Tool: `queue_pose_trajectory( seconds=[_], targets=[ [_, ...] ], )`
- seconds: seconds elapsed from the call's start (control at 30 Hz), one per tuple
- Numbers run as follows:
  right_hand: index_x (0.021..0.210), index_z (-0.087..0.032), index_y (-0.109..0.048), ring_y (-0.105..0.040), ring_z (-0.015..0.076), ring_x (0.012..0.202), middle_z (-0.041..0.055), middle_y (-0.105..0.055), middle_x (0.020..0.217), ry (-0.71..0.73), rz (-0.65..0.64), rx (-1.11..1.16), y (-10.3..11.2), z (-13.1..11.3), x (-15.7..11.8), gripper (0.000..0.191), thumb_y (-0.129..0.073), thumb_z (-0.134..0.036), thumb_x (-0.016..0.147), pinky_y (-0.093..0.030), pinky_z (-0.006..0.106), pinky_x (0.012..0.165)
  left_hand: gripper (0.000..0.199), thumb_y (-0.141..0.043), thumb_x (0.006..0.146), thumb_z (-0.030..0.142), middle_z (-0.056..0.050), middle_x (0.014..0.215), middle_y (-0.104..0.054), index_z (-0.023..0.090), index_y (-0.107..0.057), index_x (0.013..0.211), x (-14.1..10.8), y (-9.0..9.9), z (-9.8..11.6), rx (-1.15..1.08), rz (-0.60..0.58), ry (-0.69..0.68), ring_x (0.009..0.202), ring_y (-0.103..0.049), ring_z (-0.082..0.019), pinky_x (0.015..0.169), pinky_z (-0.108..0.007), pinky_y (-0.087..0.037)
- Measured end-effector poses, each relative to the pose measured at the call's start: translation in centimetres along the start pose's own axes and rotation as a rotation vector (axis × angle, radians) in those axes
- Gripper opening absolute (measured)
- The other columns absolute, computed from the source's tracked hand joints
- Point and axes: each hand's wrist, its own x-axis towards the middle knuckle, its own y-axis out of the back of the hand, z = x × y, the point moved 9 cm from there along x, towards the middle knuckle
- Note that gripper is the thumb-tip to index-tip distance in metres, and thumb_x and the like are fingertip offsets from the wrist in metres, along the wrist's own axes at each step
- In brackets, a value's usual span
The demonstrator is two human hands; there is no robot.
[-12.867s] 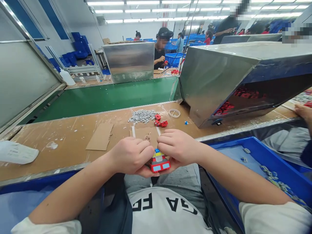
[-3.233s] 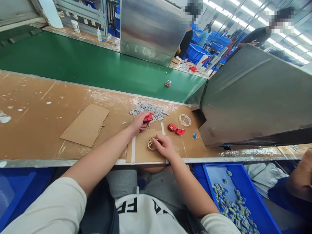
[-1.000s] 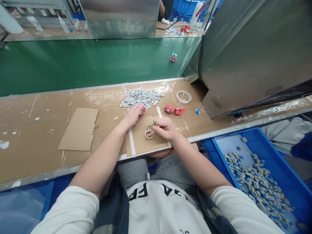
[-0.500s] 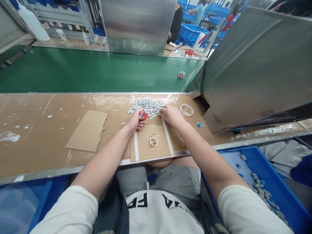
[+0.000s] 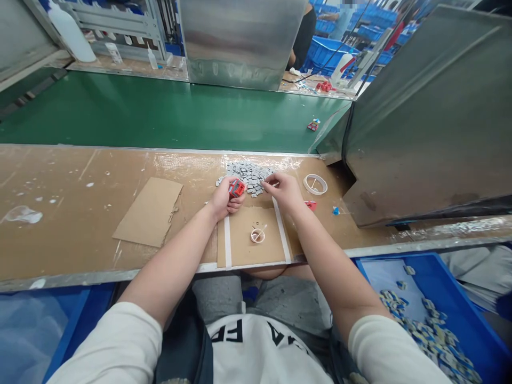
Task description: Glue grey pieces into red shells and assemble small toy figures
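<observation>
Red part was gripped in fingers of left hand, right hand was positioned beside grey pieces, its fingers narrow, contents undetermined, cup was noted on cardboard.

Single view, worn on your head, facing forward and down. Your white shirt nearest, along bottom; table beyond, near and far edges both in view. Your left hand and right hand mid-view, between those edges. Past far edge: green strip, then metal panel at top.
</observation>
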Motion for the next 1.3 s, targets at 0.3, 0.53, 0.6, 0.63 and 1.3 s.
queue_pose_trajectory(
  seconds=[0.3,0.53,0.6,0.63,1.3],
  targets=[
    [0.084,-0.02,-0.071,-0.055,0.0104,0.058,-0.0023,-0.064,0.068,-0.258,-0.145,0.85,-6.0,-0.6,-2.4,0.044,-0.092,-0.057,0.073,-0.051,0.023,0.051,0.029,-0.044,0.094,0.052,0.008,0.054,-0.033,0.024,-0.052,0.095,0.5,1.3,1.0,0.094,0.212,-0.184,0.037,-0.017,-0.008,0.038,-0.017,-0.012],
    [0.085,-0.02,-0.069,-0.059,0.0119,0.06,-0.0011,-0.065,0.067,-0.29,-0.187,0.895,-6.7,-1.4,-2.8,0.049,-0.091,-0.062,0.073,-0.054,0.023,0.052,0.027,-0.041,0.098,0.051,0.007,0.059,-0.039,0.025,-0.048,0.097,0.8,1.3,0.9,0.17,0.266,-0.206,0.039,-0.023,-0.007,0.04,-0.016,-0.014],
    [0.085,-0.021,-0.068,-0.061,0.013,0.062,-0.0009,-0.065,0.068,-0.291,-0.189,0.895,-6.8,-1.4,-2.7,0.05,-0.089,-0.064,0.073,-0.056,0.024,0.052,0.028,-0.043,0.097,0.053,0.007,0.06,-0.041,0.025,-0.048,0.098,0.8,1.3,0.9,0.182,0.28,-0.219,0.039,-0.025,-0.007,0.041,-0.016,-0.014],
    [0.086,-0.021,-0.068,-0.061,0.0136,0.063,-0.0009,-0.065,0.069,-0.285,-0.184,0.894,-6.7,-1.4,-2.6,0.05,-0.089,-0.065,0.074,-0.056,0.025,0.053,0.028,-0.044,0.097,0.053,0.007,0.06,-0.041,0.026,-0.048,0.099,0.8,1.4,0.8,0.178,0.279,-0.22,0.039,-0.025,-0.007,0.041,-0.016,-0.014],
    [0.071,-0.022,-0.065,-0.075,0.0235,0.076,0.0057,-0.075,0.082,-0.081,-0.048,0.656,-3.8,-1.9,-3.0,0.031,-0.084,-0.044,0.082,-0.062,0.039,0.071,0.034,-0.044,0.098,0.058,0.009,0.052,-0.033,0.024,-0.048,0.094,0.5,0.7,2.1,-0.049,0.094,-0.248,0.038,-0.016,-0.008,0.039,-0.018,-0.012]
  ],
)
